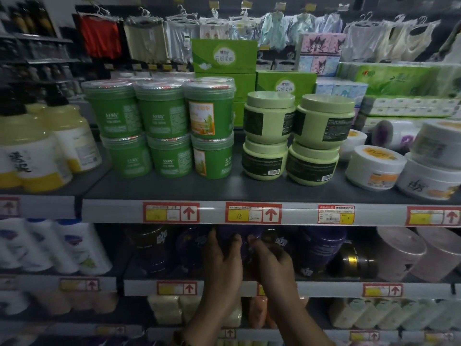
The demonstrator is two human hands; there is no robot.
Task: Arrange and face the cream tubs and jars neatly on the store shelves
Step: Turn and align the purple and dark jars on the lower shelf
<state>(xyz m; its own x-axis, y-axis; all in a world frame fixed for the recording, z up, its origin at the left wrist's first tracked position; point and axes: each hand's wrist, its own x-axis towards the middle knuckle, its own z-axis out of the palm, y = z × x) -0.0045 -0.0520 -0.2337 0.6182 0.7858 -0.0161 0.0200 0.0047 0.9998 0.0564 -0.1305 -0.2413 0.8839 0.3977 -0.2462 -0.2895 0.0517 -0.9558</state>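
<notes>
My left hand [222, 258] and right hand [272, 260] grip one purple jar [249, 233] between them, fingers curled on its sides. Other purple jars [321, 248] stand just beside each hand; green tubs [162, 126] are stacked on the shelf [174, 188] above my knuckles.

Head view of store shelving. On the second shelf, the left hand [222, 258] and the right hand [273, 260] grip a dark purple tub [245, 247] from either side, with similar dark tubs [321, 248] beside it. On the shelf above stand green tubs [162, 128] in three stacks of two, pale green jars [294, 138] in two stacks of two, and white tubs [374, 168] at the right.
</notes>
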